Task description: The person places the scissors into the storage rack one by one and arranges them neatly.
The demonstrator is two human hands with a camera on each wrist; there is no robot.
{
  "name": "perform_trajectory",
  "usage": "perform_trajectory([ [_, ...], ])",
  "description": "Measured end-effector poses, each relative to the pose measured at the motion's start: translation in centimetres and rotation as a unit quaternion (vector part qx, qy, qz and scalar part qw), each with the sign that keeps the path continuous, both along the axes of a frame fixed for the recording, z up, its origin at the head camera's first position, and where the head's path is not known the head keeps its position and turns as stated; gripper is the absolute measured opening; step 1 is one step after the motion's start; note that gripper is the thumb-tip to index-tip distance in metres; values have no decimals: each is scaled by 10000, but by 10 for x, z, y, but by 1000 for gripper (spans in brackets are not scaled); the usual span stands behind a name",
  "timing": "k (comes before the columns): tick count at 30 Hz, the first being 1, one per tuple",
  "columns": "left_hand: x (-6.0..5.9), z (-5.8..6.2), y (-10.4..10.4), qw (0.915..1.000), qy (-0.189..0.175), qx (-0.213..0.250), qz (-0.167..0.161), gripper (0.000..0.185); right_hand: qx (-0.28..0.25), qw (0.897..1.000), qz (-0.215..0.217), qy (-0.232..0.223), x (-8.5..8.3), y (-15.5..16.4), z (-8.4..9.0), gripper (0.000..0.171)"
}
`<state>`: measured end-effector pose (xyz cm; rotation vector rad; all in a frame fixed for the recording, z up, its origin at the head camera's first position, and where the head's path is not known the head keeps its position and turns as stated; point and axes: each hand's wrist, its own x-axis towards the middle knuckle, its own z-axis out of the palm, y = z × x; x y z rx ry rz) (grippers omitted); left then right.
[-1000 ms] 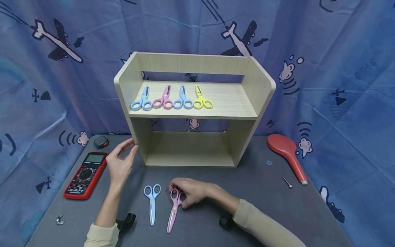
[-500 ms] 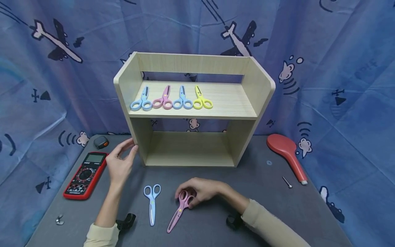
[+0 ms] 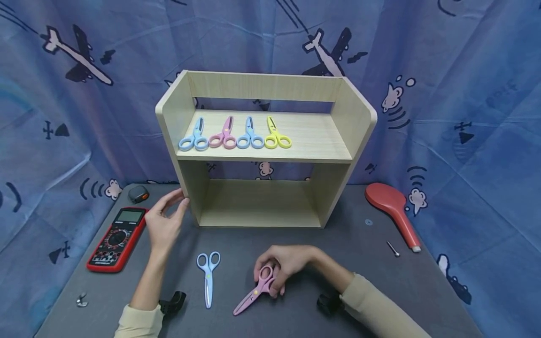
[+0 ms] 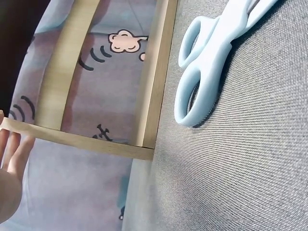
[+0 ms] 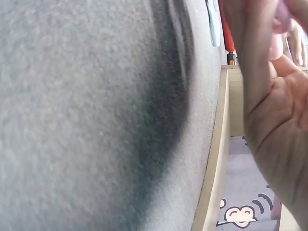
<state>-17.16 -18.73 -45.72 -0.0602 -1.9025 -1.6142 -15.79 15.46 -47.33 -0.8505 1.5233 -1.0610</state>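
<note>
My right hand grips the handles of a pink pair of scissors on the grey table; the blades point toward the front left. A light blue pair of scissors lies flat to its left, also seen in the left wrist view as blue scissors. My left hand rests with straight fingers against the lower left corner of the wooden shelf. On the shelf's upper board lie several scissors: blue, pink, blue and yellow. In the right wrist view only the palm of the right hand shows.
A red multimeter lies at the left with a small grey-orange object behind it. A red paddle-shaped thing, a washer and a screw lie at the right. A metal clip sits front left. Blue patterned cloth hangs behind.
My right hand has dragged the pink scissors to the right and turned them, so the blades now point more to the left. The left hand has stayed at the shelf corner.
</note>
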Motion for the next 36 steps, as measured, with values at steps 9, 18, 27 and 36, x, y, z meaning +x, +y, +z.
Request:
perform_trajectory([
  [9,0,1,-1,10000,15,-66,16,32,-1020,9942,41,-339,-1,16,31,64],
  [18,0,-1,-2,10000,72,-25,7,32,-2014,9775,-607,116,14,30,87,65],
  [27,-2,0,0,9997,231,79,-63,32,-2724,9095,-2419,2004,27,44,147,68],
  [36,-1,-1,-1,9998,199,52,-60,32,-2773,8097,-3861,3440,21,47,184,68],
])
